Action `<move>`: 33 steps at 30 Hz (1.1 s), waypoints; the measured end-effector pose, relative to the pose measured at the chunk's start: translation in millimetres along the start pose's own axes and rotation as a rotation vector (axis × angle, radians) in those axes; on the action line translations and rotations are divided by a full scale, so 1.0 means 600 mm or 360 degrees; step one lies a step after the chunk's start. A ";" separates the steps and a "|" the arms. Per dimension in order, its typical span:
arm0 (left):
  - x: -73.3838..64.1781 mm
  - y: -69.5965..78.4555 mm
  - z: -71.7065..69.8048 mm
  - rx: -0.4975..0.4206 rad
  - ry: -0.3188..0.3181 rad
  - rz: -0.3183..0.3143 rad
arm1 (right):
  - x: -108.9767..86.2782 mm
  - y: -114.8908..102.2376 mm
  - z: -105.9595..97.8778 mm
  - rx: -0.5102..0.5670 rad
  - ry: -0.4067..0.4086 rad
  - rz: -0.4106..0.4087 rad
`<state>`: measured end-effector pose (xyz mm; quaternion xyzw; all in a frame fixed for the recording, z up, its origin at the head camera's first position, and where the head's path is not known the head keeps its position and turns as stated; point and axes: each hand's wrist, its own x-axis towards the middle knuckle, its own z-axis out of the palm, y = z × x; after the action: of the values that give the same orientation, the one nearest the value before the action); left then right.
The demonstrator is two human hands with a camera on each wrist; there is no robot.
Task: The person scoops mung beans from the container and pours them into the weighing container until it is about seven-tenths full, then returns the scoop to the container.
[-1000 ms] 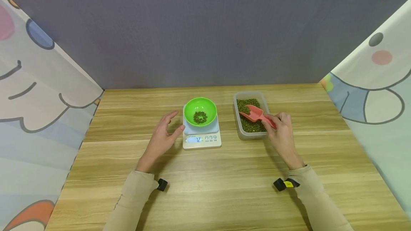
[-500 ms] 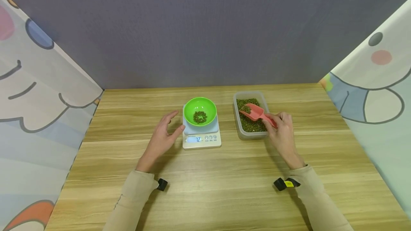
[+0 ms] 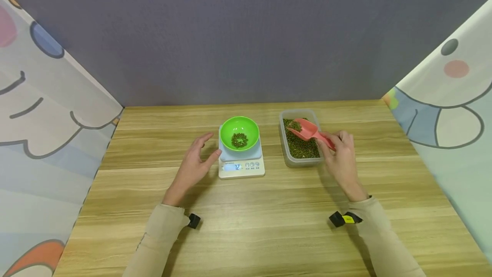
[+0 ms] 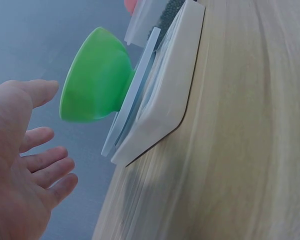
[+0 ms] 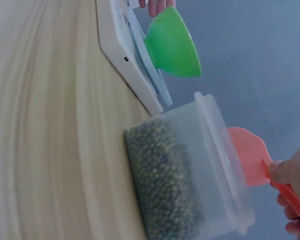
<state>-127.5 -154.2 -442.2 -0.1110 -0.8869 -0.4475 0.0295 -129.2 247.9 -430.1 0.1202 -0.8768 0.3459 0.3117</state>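
Clearly, the kitchen scale (image 3: 243, 173) is the landmark here, lying flat on the counter (image 3: 253, 230). On its platform stands the green bowl (image 3: 250, 128), upright, with a small patch of green beans (image 3: 239, 140) at the bottom; the bowl presumably sits there so that its contents register on the display (image 3: 232, 167), which appears to read 7.2. The buttons and display face the person, probably for easy reading.

To the right of the scale, well apart from the bowl, is the clear plastic container (image 3: 302, 163), partly filled with the same kind of beans. Over its opening the right hand (image 3: 342, 159) holds the pink scoop (image 3: 308, 130) by the handle, fingers closed around it with the thumb against one side. The scoop carries a small heap of beans near its front lip, and being above the container seems a sensible place, since any stray beans would drop back in.

To the left of the scale, the left hand (image 3: 195, 163) has its fingers loosely spread, thumb wide apart, with nothing in the grasp. It is just beside the bowl, perhaps for steadying, though contact cannot be made out.
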 end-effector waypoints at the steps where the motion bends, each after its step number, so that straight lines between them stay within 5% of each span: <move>1: 0.000 0.000 0.000 0.0005 0.0001 0.0000 | 0.002 -0.002 0.000 0.0007 0.0006 -0.0023; 33: 0.002 0.007 0.004 -0.0001 -0.0012 0.0005 | 0.081 -0.108 0.060 0.0159 -0.0266 -0.0469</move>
<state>-127.6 -149.5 -439.9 -0.1140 -0.8866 -0.4474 0.0267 -156.1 176.4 -385.3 0.2911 -0.8542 0.3285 0.2788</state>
